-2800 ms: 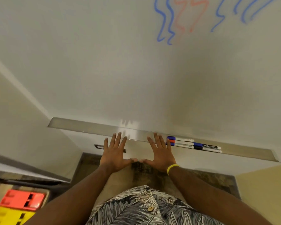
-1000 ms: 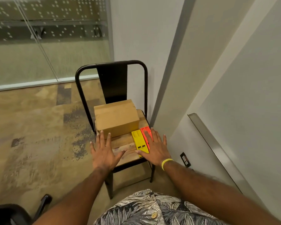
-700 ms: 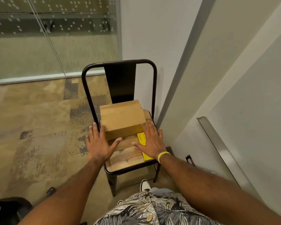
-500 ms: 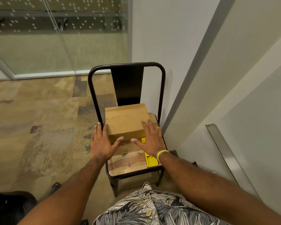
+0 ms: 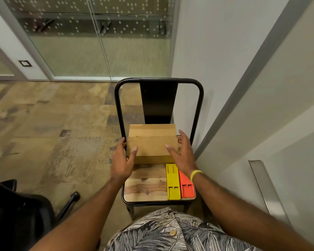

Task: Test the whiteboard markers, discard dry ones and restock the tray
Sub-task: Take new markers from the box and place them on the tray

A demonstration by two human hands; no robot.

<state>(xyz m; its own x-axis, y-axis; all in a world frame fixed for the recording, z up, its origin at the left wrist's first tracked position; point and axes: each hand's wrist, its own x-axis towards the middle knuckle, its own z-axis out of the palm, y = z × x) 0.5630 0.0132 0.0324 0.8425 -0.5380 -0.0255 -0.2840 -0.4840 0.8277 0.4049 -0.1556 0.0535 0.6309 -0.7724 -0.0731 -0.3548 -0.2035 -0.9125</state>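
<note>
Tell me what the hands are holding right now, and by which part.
The cardboard box, clasped between both hands: left hand at its left end, right hand at its right end, thumbs on top. It rests on the chair seat.

A black metal-framed chair [image 5: 159, 100] with a bare wooden seat [image 5: 145, 187] stands on the mottled tan floor [image 5: 53, 133], close beside the pale wall. A closed brown cardboard box [image 5: 152, 147] sits on the seat's back half. In front of it, along the seat's right edge, a flat yellow plastic strip [image 5: 173, 182] and a flat orange plastic strip [image 5: 186, 187] lie side by side, touching.
</note>
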